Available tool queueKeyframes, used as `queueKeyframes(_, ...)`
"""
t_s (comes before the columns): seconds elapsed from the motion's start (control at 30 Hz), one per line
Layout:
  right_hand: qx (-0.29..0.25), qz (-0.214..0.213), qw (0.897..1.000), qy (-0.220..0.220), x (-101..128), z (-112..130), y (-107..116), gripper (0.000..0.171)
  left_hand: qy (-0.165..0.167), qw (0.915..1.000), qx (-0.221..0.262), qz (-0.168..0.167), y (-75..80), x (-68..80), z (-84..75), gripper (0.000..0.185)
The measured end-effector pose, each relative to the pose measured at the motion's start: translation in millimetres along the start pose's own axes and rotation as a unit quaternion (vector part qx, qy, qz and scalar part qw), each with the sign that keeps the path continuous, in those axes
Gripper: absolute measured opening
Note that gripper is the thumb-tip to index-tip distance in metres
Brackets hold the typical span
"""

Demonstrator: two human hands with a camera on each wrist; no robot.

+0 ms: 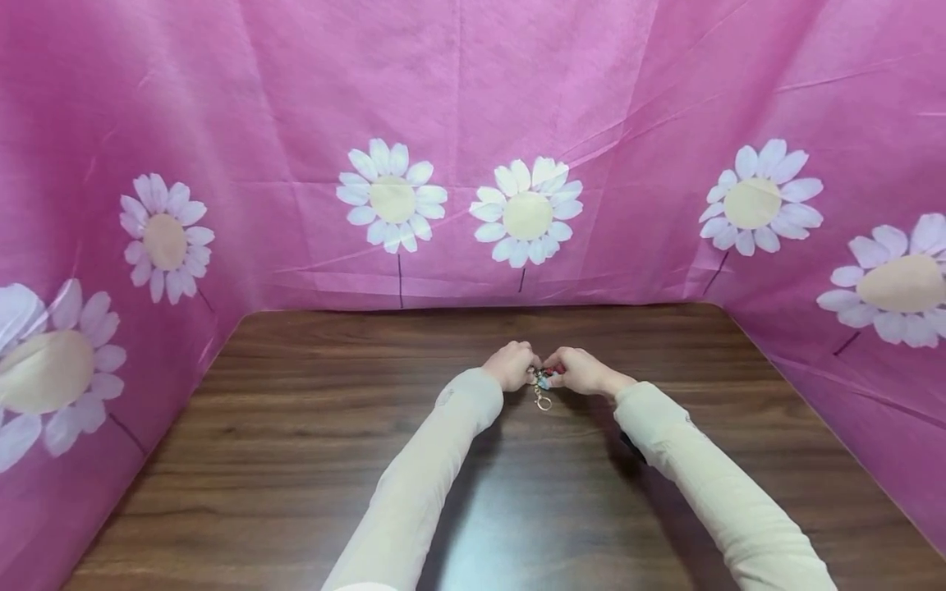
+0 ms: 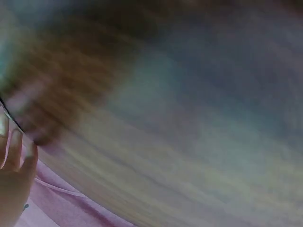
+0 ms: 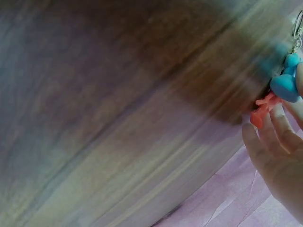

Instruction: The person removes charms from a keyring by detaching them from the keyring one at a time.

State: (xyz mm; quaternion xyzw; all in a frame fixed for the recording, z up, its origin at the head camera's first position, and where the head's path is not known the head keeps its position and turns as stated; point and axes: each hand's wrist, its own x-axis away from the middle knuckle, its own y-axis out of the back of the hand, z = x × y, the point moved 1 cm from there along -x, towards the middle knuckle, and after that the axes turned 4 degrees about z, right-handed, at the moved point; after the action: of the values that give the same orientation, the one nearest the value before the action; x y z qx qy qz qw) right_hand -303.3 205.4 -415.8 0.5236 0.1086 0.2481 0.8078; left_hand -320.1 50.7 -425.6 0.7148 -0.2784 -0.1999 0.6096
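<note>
Both hands mid-table, keychain between.

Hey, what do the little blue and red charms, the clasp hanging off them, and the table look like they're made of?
Blue charm and red charm: probably soft rubber or silicone, with a matte, rounded, moulded look. Clasp: likely metal, thin, silvery and shiny. Table: wood or wood-look laminate, with dark brown grain streaks and a smooth sheen; which of the two cannot be told. Both hands hold the charms.
</note>
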Motion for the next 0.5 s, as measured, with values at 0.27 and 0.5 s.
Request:
queueKeyframes(0.27, 0.011, 0.02, 0.999, -0.028, -0.9, 1.7, 0.0, 0.024, 0.063, 0.9973, 0.038, -0.002, 2.0, -3.6, -0.1, 0.018)
queueKeyframes(0.5, 0.012, 0.002, 1.0, -0.019, 3.9, -1.4, -4.1, 0.014, 0.085, 0.9919, 0.094, 0.011, -0.2, 0.0, -2.3, 0.012)
